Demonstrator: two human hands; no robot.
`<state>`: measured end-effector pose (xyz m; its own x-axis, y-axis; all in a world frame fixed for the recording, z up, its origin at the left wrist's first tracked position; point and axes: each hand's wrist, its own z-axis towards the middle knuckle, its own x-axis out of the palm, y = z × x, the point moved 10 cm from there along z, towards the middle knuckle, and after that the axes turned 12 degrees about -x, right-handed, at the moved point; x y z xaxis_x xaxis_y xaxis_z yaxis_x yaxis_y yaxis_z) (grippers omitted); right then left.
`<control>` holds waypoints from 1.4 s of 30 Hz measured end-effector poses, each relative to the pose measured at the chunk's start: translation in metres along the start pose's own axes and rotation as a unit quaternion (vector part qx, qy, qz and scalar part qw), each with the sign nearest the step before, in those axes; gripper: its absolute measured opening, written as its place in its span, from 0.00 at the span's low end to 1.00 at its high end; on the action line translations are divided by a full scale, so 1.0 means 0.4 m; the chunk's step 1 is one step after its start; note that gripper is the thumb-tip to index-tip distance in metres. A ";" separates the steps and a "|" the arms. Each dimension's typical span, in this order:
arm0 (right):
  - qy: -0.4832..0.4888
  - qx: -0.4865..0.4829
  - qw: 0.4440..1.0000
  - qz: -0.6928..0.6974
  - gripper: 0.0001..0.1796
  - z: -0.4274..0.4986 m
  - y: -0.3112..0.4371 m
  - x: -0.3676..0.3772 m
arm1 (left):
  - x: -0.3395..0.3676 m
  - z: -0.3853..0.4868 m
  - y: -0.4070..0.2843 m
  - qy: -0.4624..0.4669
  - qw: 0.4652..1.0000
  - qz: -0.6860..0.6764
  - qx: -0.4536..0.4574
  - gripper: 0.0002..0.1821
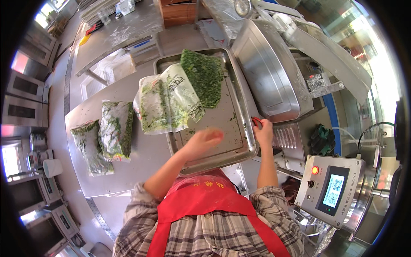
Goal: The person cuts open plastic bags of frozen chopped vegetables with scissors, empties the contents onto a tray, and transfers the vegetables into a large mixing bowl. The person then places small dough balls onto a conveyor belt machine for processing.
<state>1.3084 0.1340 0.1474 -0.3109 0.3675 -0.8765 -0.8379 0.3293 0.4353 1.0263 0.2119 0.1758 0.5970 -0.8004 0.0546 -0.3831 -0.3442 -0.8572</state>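
My left hand (205, 140), blurred, is over the near part of a metal tray (221, 128). Nothing shows in its fingers, and how far they are apart is unclear. At the tray's right rim, my right hand (264, 132) grips a red-handled tool (256, 121), apparently scissors. In the tray's far part sits a block of chopped green leaves (204, 78). An emptied-looking plastic bag (168, 99) with green scraps inside overlaps the block and the left rim. Two filled plastic bags of greens, one (116, 130) beside the other (91, 147), lie to the left.
The tray rests on a steel table (144, 160). A large steel bin (266, 70) borders it on the right. Nearer on the right are a control box (330, 191) with a lit screen and dark gloves (322, 139). Another worktable (118, 38) stands at the far left.
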 end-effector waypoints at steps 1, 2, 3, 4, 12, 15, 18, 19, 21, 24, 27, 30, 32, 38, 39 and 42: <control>0.042 -0.007 0.999 0.007 0.21 -0.004 -0.031 0.044 | -0.001 0.047 -0.088 -0.059 0.983 0.140 0.103 0.16; 0.049 0.003 0.992 0.116 0.21 -0.003 -0.058 0.080 | -0.047 0.121 -0.157 -0.156 0.959 0.194 0.135 0.17; 0.033 -0.029 0.990 0.135 0.20 0.001 -0.064 0.089 | -0.091 0.170 -0.241 -0.256 0.912 0.234 0.218 0.18; 0.041 -0.029 0.992 0.119 0.20 -0.006 -0.081 0.102 | -0.140 0.246 -0.275 -0.292 0.895 0.273 0.198 0.20; 0.123 0.033 0.992 -0.016 0.18 -0.032 -0.169 0.131 | -0.440 0.535 -0.229 -0.329 0.761 0.508 -0.234 0.64; 0.183 0.055 0.980 -0.053 0.21 -0.011 -0.195 0.166 | -0.413 0.534 -0.204 -0.305 0.767 0.518 -0.224 0.66; 0.164 0.061 0.984 -0.032 0.25 0.033 -0.202 0.169 | -0.392 0.507 -0.195 -0.303 0.768 0.525 -0.209 0.69; 0.138 0.049 0.989 -0.018 0.26 0.051 -0.196 0.162 | -0.380 0.500 -0.191 -0.296 0.763 0.538 -0.202 0.69; 0.134 0.050 0.990 0.004 0.27 0.063 -0.195 0.164 | -0.365 0.497 -0.166 -0.254 0.760 0.555 -0.222 0.69; 0.133 0.067 0.988 0.036 0.26 0.067 -0.201 0.165 | -0.392 0.524 -0.209 -0.293 0.774 0.537 -0.166 0.65; 0.112 0.068 0.983 0.132 0.26 0.070 -0.192 0.146 | -0.428 0.597 -0.235 -0.270 0.767 0.562 -0.153 0.63; 0.092 0.077 0.956 0.269 0.27 0.077 -0.157 0.107 | -0.422 0.629 -0.193 -0.197 0.766 0.581 -0.194 0.64; 0.081 0.018 0.943 0.321 0.28 0.096 -0.087 0.056 | -0.396 0.614 -0.180 -0.193 0.770 0.578 -0.191 0.64; 0.078 -0.049 0.918 0.385 0.21 0.161 0.107 -0.059 | -0.231 0.481 -0.126 -0.187 0.748 0.595 -0.226 0.66; 0.109 0.004 0.902 0.418 0.19 0.160 0.108 -0.051 | -0.203 0.456 -0.116 -0.189 0.746 0.597 -0.227 0.65; 0.202 0.131 0.795 0.557 0.14 0.131 0.132 -0.036 | -0.137 0.371 -0.079 -0.199 0.741 0.601 -0.223 0.63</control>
<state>1.2920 0.1915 0.1937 -0.9579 0.2651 0.1104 0.1628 0.1846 0.9692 1.1103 0.3395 0.1239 -0.2376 -0.4828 -0.8429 -0.9489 0.3007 0.0953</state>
